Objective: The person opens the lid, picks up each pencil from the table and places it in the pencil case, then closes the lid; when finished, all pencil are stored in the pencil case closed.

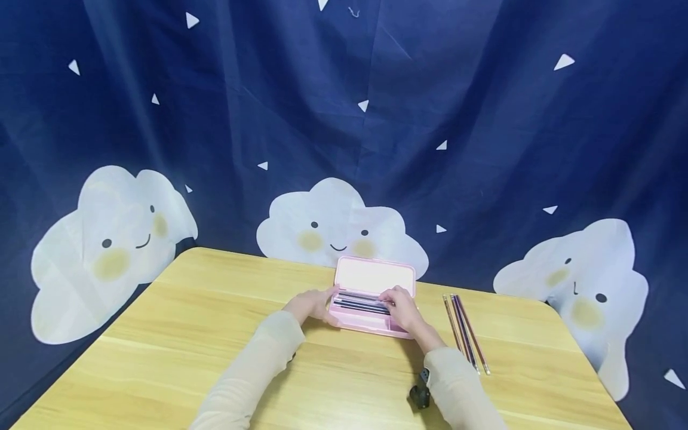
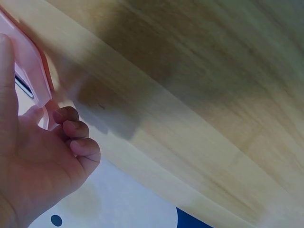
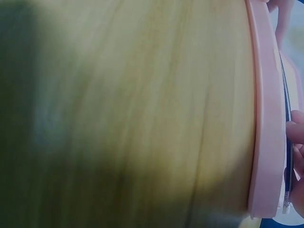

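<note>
A pink pencil case [image 1: 344, 322] lies with its lid raised near the table's far edge. Several dark pencils [image 1: 357, 306] lie lengthwise inside it. My left hand [image 1: 314, 306] grips the case's left end; in the left wrist view its other fingers [image 2: 78, 128] are curled beside the case. Over the right part of the case, my right hand [image 1: 402, 309] pinches a dark pencil. The right wrist view shows that pencil [image 3: 287, 166], with its metal band and white eraser, along the case's near wall; the fingers are partly cut off there.
Several more pencils [image 1: 466, 334] lie on the wooden table [image 1: 161, 346] to the right of the case. A small black device [image 1: 420, 394] sits at my right wrist. Behind the table hangs a dark blue curtain [image 1: 322, 119] with cloud prints.
</note>
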Available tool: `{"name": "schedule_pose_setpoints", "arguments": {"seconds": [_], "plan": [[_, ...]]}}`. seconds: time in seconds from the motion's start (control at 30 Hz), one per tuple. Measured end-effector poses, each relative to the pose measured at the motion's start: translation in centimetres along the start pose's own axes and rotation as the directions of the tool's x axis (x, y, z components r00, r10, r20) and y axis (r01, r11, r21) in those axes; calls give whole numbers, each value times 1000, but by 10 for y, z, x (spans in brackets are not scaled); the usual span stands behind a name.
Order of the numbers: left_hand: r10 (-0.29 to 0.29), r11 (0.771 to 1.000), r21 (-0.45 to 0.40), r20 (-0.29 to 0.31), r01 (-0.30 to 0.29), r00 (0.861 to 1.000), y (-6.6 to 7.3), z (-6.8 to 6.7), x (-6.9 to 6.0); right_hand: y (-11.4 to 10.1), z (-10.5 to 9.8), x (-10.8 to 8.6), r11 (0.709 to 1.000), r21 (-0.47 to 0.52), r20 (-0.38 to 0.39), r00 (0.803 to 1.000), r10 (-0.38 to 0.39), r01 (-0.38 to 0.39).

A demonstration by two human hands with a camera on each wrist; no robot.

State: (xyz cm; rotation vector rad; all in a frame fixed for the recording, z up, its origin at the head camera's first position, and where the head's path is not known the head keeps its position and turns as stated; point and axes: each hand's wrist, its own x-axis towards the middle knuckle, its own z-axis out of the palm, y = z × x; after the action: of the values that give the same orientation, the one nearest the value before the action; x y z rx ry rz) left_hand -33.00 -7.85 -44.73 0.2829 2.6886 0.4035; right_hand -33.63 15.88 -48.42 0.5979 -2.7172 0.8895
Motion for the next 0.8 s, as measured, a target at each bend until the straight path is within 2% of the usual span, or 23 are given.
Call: {"name": "schedule_pose_setpoints", "arguments": {"seconds": [0.33, 0.53, 0.8], "plan": [[0, 1000, -11, -3, 0, 1000, -3, 2, 5, 1, 6, 2, 998, -23, 5, 999, 53, -53], [-4, 1000, -25, 0, 4, 1000, -3, 1, 3, -1, 8, 4, 998, -41, -14, 998, 56, -57], [2, 1000, -25, 4, -1, 1000, -3, 2, 3, -4, 10, 4, 991, -110, 2, 997, 82, -81]]}}
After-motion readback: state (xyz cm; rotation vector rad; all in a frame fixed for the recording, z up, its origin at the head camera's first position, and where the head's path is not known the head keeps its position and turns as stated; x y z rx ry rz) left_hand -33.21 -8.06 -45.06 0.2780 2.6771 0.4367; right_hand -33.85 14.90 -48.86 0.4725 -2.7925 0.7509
